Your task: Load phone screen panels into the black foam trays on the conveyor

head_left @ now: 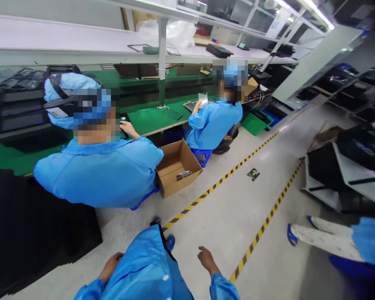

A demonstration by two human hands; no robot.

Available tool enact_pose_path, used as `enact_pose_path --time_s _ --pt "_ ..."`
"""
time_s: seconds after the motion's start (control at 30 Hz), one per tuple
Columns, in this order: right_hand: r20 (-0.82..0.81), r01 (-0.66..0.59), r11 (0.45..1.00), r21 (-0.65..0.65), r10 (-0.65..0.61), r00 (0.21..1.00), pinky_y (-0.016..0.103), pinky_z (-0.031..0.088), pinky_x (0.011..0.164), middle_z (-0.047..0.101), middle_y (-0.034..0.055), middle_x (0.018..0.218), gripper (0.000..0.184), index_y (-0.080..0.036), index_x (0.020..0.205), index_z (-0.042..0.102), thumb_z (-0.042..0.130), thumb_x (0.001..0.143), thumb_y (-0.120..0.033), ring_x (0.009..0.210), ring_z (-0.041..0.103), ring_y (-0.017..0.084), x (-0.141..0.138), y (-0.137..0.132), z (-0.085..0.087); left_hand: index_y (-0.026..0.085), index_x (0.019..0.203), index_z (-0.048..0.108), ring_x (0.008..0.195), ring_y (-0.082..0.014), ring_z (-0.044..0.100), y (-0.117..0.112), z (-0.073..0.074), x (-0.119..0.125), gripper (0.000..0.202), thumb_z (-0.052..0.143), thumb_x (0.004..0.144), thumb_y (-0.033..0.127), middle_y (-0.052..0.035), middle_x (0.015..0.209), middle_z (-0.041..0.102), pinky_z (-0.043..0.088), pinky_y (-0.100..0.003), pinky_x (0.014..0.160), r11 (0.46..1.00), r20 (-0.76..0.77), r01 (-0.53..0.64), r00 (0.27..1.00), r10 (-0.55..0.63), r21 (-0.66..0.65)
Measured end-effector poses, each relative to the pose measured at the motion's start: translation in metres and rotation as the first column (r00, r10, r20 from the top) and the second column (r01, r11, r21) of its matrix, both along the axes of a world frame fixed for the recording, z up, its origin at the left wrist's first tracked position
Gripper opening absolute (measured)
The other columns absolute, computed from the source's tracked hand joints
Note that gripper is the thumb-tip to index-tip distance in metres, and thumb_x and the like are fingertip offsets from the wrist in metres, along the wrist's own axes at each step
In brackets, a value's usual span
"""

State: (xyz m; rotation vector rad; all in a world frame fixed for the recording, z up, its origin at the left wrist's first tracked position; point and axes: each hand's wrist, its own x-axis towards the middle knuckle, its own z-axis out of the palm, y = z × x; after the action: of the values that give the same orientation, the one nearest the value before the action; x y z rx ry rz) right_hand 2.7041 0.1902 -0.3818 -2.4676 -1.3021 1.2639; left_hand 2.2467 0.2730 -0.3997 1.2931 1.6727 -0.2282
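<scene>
Two bare hands show at the bottom of the head view, both empty. The left hand (pixel 111 263) hangs beside the blue smock (pixel 145 266) with its fingers curled loosely inward, gripping nothing; the right hand (pixel 207 259) is held out over the floor (pixel 237 216) with fingers loosely spread and also gripping nothing. Neither touches any object, and they sit as hands do when a person stands or walks in an aisle.

Taking the cardboard box (pixel 178 166) as landmark: it sits open on the floor well ahead of both hands, probably so that the seated workers can drop parts into it without rising; a few small metal pieces (pixel 184 174) lie inside. Just left of the box a person in blue (pixel 103 171) sits with one hand on the green worktop (pixel 153 118). Behind and right of the box a second seated person (pixel 214 123) bends over a flat panel at the same worktop. Right of the box, two yellow-and-black floor stripes (pixel 218 181) mark a walkway. Far right of the box, another person's legs and blue sandals (pixel 292 235) cross the floor beside a low cart (pixel 340 175).
</scene>
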Motion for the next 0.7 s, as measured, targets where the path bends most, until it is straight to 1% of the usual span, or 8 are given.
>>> enact_pose_path --time_s 0.07,0.17,0.3,0.43,0.5,0.57,0.63,0.7 --pt "-0.016 -0.054 0.999 -0.011 0.054 0.998 0.040 0.056 0.096 0.080 0.0065 0.090 0.038 -0.030 0.103 0.076 0.060 0.070 -0.021 0.103 0.075 0.030 0.029 0.056 -0.011 0.029 0.066 0.067 0.113 -0.0267 0.072 0.017 -0.004 0.031 0.018 0.050 0.073 0.027 0.0021 0.092 0.082 0.051 -0.028 0.094 0.998 0.016 -0.057 0.998 0.057 0.012" --pt "-0.032 -0.125 0.992 -0.017 0.124 0.992 0.035 0.056 0.096 0.080 0.0075 0.101 0.048 -0.029 0.116 0.073 0.056 0.072 -0.018 0.106 0.074 0.026 0.053 0.132 -0.021 0.028 0.080 0.072 0.111 -0.0259 0.073 0.051 -0.015 0.089 0.021 0.051 0.077 0.026 0.0000 0.098 0.082 0.052 -0.028 0.094 0.995 0.068 -0.101 0.993 0.100 0.007" --pt "-0.046 -0.227 0.973 -0.036 0.225 0.973 0.032 0.056 0.096 0.079 0.0092 0.113 0.054 -0.026 0.125 0.071 0.056 0.075 -0.014 0.108 0.074 0.025 0.069 0.212 -0.021 0.022 0.095 0.074 0.113 -0.0243 0.071 0.114 -0.030 0.167 0.027 0.050 0.082 0.023 -0.0072 0.110 0.079 0.049 -0.026 0.100 0.992 0.127 -0.122 0.984 0.122 -0.009" --pt "-0.046 -0.319 0.947 -0.037 0.317 0.947 0.028 0.051 0.102 0.075 0.0129 0.124 0.055 -0.018 0.134 0.066 0.051 0.082 -0.011 0.118 0.070 0.023 0.091 0.295 -0.017 0.018 0.108 0.072 0.119 -0.0232 0.068 0.170 -0.040 0.220 0.034 0.045 0.087 0.018 -0.0102 0.117 0.077 0.045 -0.027 0.108 0.987 0.154 -0.159 0.976 0.157 -0.004" --pt "-0.032 -0.355 0.934 -0.029 0.354 0.935 0.027 0.047 0.107 0.070 0.0143 0.133 0.054 -0.015 0.137 0.063 0.049 0.086 -0.010 0.125 0.065 0.022 0.102 0.346 -0.021 0.018 0.110 0.071 0.121 -0.0236 0.067 0.185 -0.042 0.240 0.035 0.045 0.087 0.017 -0.0111 0.120 0.076 0.044 -0.028 0.110 0.982 0.160 -0.187 0.970 0.185 -0.001" --pt "-0.013 -0.396 0.918 -0.022 0.396 0.918 0.028 0.042 0.113 0.064 0.0142 0.142 0.053 -0.015 0.139 0.061 0.051 0.087 -0.011 0.133 0.060 0.022 0.111 0.402 -0.030 0.018 0.106 0.073 0.120 -0.0267 0.068 0.192 -0.044 0.260 0.033 0.047 0.086 0.018 -0.0118 0.118 0.077 0.047 -0.030 0.109 0.974 0.154 -0.228 0.962 0.226 -0.005" --pt "0.005 -0.443 0.896 -0.032 0.443 0.896 0.029 0.038 0.116 0.060 0.0141 0.147 0.053 -0.015 0.140 0.060 0.055 0.088 -0.012 0.137 0.055 0.023 0.118 0.459 -0.047 0.020 0.103 0.074 0.119 -0.0295 0.069 0.194 -0.047 0.279 0.031 0.048 0.085 0.019 -0.0113 0.116 0.077 0.048 -0.033 0.108 0.957 0.142 -0.289 0.947 0.287 -0.008" --pt "0.023 -0.487 0.871 -0.067 0.489 0.872 0.029 0.038 0.116 0.060 0.0147 0.147 0.052 -0.015 0.140 0.060 0.057 0.088 -0.011 0.137 0.055 0.024 0.125 0.514 -0.071 0.021 0.104 0.073 0.121 -0.0298 0.068 0.200 -0.051 0.296 0.033 0.046 0.086 0.023 -0.0112 0.118 0.076 0.048 -0.034 0.110 0.932 0.143 -0.363 0.922 0.359 0.003"
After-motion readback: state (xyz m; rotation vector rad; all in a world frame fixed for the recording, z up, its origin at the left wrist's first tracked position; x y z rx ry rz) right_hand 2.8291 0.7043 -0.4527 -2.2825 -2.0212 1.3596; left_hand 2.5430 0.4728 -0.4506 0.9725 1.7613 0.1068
